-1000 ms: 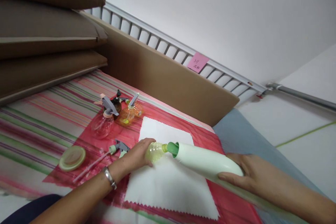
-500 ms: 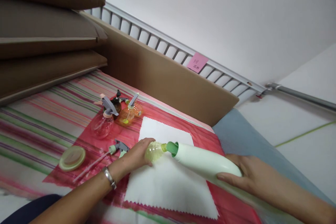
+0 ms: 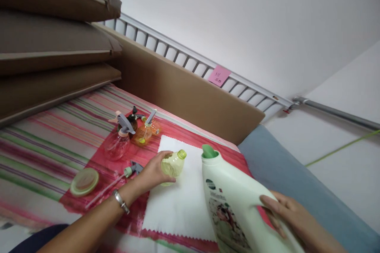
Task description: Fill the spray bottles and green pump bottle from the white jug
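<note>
My left hand [image 3: 158, 170] is wrapped round a small clear yellow-green bottle [image 3: 174, 165], tilted to the right, its threaded neck bare. My right hand [image 3: 285, 209] grips the handle of a large pale green detergent jug [image 3: 234, 197], which leans left with its dark green spout [image 3: 209, 151] up. A gap separates the spout from the bottle's mouth. Under both lies a white cloth [image 3: 178, 213] with zigzag edges. Left of my left hand rests a grey-and-green spray head [image 3: 132, 170] with a long clear tube.
A pink clear spray bottle [image 3: 118, 146], an orange spray bottle [image 3: 145, 132] and a dark bottle [image 3: 132, 122] stand behind on the red sheet. A round green-rimmed lid [image 3: 84, 182] lies at left. A brown board [image 3: 184, 91] and stacked brown cushions [image 3: 56, 35] border the striped cover.
My right hand has tipped the detergent jug from nearly level to more upright, drawing its spout off the bottle's mouth. The bottle in my left hand is tilted more upright.
</note>
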The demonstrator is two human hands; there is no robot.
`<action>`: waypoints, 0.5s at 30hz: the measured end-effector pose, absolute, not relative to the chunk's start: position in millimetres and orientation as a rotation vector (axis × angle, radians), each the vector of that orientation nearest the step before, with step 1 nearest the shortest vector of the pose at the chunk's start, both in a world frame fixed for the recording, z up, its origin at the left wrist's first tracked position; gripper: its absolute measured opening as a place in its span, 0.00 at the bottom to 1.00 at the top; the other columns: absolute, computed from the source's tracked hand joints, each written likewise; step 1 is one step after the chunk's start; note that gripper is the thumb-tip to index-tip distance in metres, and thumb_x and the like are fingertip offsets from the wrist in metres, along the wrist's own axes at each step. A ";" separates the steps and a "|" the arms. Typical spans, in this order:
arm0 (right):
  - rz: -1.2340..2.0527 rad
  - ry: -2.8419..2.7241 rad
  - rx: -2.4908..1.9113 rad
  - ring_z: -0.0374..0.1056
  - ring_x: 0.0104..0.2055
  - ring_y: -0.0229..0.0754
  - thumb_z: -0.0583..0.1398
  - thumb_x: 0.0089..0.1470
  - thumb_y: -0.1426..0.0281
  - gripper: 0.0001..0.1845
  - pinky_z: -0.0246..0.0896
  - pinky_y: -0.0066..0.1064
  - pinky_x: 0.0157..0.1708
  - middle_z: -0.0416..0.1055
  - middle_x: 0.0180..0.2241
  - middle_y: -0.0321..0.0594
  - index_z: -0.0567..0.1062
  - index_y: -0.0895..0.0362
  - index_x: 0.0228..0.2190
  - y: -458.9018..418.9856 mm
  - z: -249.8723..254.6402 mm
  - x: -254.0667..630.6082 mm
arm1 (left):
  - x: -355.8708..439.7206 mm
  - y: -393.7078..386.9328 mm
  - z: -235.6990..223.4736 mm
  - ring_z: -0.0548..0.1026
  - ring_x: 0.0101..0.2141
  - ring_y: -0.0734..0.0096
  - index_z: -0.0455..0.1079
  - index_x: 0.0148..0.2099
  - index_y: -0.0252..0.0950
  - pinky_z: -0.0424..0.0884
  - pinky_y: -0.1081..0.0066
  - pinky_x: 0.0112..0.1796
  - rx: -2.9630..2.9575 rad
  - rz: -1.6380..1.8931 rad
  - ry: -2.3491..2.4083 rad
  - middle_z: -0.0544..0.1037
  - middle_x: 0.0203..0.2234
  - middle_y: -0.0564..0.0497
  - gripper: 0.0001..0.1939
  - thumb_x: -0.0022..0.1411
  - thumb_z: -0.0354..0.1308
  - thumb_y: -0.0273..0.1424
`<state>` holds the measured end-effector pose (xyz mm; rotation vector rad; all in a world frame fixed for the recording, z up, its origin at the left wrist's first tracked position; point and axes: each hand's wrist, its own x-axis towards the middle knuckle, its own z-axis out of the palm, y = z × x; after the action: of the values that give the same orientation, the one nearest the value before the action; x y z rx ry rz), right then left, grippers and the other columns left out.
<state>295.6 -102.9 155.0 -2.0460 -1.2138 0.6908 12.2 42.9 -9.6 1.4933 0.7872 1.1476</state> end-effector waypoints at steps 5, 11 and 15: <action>1.147 -0.772 -1.668 0.55 0.11 0.35 0.61 0.42 0.49 0.27 0.54 0.28 0.13 0.59 0.07 0.35 0.63 0.57 0.09 -109.1 150.1 304.0 | -5.7 40.9 1.8 0.70 0.48 0.56 0.64 0.51 0.36 0.64 0.57 0.51 1.506 1.210 0.865 0.71 0.47 0.45 0.37 0.35 0.71 0.25; 0.667 -0.679 -1.338 0.53 0.12 0.32 0.64 0.39 0.53 0.21 0.52 0.25 0.12 0.59 0.10 0.29 0.65 0.56 0.17 -69.2 101.1 274.3 | -32.0 37.9 10.8 0.68 0.51 0.55 0.63 0.51 0.38 0.60 0.54 0.54 1.552 1.311 0.996 0.71 0.48 0.45 0.35 0.39 0.69 0.28; 0.450 -0.689 -1.301 0.57 0.15 0.34 0.59 0.46 0.53 0.19 0.56 0.27 0.17 0.60 0.12 0.27 0.63 0.54 0.20 -40.4 50.6 251.5 | -47.8 31.5 18.4 0.67 0.52 0.56 0.62 0.51 0.38 0.59 0.54 0.55 1.529 1.338 1.041 0.70 0.49 0.45 0.35 0.39 0.69 0.27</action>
<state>251.5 -40.4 50.6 -1.3008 -0.6895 0.4500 -47.8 31.5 18.4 1.5293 1.0409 1.3377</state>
